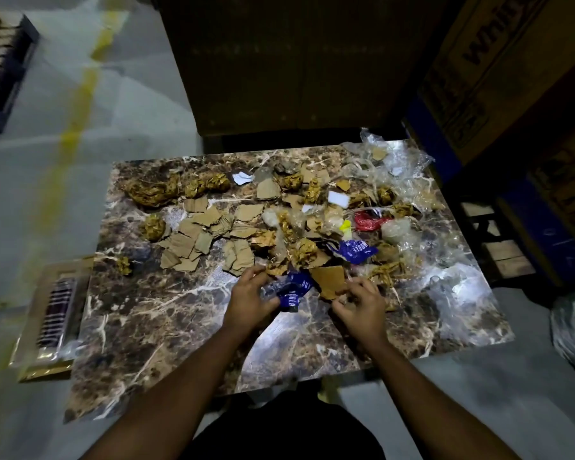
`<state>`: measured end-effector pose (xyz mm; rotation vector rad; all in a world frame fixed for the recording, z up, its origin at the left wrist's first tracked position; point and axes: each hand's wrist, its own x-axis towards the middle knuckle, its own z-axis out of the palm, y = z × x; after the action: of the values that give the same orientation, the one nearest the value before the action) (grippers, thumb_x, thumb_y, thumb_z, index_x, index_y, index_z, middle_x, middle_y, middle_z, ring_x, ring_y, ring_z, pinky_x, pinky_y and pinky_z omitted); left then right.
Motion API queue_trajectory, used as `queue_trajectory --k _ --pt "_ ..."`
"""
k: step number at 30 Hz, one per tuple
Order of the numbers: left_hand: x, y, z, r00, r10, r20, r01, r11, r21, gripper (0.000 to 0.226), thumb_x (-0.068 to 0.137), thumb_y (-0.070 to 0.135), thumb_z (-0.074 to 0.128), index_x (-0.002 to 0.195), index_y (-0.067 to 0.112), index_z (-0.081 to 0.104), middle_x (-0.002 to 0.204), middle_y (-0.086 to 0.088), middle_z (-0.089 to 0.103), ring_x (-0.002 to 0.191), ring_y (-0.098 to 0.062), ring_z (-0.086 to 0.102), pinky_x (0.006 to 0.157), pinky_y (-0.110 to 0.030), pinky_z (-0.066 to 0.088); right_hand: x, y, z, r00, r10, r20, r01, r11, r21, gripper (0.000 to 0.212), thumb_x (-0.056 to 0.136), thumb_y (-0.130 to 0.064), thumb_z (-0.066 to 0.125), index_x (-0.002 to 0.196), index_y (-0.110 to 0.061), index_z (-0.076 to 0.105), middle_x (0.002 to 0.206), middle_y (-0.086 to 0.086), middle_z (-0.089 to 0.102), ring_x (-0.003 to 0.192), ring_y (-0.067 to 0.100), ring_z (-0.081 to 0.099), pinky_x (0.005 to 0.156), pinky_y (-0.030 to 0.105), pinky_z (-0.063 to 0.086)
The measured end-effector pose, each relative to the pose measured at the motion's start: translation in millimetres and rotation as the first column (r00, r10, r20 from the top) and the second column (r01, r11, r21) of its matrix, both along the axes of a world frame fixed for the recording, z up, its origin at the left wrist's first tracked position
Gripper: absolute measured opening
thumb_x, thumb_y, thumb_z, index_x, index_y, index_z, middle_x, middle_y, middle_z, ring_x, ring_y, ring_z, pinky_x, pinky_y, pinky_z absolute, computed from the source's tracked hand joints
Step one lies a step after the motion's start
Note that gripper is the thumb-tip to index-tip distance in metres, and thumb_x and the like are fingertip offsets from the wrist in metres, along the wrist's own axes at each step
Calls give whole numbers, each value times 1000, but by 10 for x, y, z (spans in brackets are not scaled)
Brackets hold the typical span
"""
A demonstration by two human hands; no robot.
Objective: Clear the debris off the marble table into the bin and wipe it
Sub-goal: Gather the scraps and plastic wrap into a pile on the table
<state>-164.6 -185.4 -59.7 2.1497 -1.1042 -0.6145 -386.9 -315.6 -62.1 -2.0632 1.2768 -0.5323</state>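
Near the table front edge | left hand grips blue wrapper, fingers curled | right hand pinches cardboard scrap | debris across far half | bin unseen | advice: gather scraps together, lift clear, avoid scattering.

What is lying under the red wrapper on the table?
The red wrapper sits on cardboard scraps and clear plastic film over the marble table. Whatever lies directly beneath it is covered.
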Motion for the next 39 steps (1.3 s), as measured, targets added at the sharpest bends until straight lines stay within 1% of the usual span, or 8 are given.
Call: queue_trajectory --k 4,8,13,20,26,29,36,39 --pt "193 35 309 1000 29 12 -28 998 -52 43 70 23 86 109 11 74 128 0 58 110 -15 57 91 -30 52 22 -58 477 991 -93 95 86 994 73 25 69 -7 84 82 -27 75 93 -17 64 83 -6 60 76 29 55" --pt "420 44 666 999 38 32 -37 999 -34 36 66 27 88 98 14 76 127 4 59 110 -13 56 93 -31 48 90 -250 966 992 -112 53 91 949 300 19 73 -13 86 81 -28 76 94 -13 73 88 7 67 79 31 56" --pt "520 -148 944 1000 -10 20 11 998 -57 30 67 25 86 94 18 74 123 5 62 109 -12 59 96 -32 50 291 -530 1502 994 69 91 -98 924 370 15 78 -11 82 84 -24 77 91 -10 75 77 7 69 66 25 52" --pt "588 -891 987 990 -63 -125 56 997 -55 42 80 41 78 118 26 71 115 3 67 97 -15 62 85 -32 50 766 -1125 1515 902 415 121 -393 668 632 42 79 -12 80 117 -25 65 110 11 72 104 34 68 90 44 52" --pt "454 -1356 598 925 56 -376 -90 993 -73 44 93 33 66 135 39 56 133 -3 63 110 -17 61 92 -33 50 1219 -1294 1058 941 329 -78 -228 789 570 36 85 -25 77 118 -20 64 109 4 67 95 19 64 73 28 49" --pt "323 -1419 414 910 50 -411 -121 982 -147 61 91 37 59 138 66 36 149 -3 50 131 -26 51 105 -54 44 1316 -1251 826 948 276 -155 -201 902 381 27 84 -22 77 109 -14 70 87 -3 62 79 12 60 64 22 42" --pt "46 -1481 233 955 120 -273 -177 964 -196 47 84 72 49 130 63 46 145 4 50 134 -25 39 110 -54 35 1382 -983 379 893 320 -316 -246 936 251 79 71 -55 53 140 -17 47 136 13 42 126 37 42 104 52 45" --pt "21 -1498 163 964 160 -213 -205 957 -206 46 86 69 46 130 54 51 140 4 51 129 -21 40 105 -49 40 1269 -1059 413 844 486 -227 -429 865 259 83 64 -59 60 140 -27 49 131 9 40 127 36 38 105 47 41"
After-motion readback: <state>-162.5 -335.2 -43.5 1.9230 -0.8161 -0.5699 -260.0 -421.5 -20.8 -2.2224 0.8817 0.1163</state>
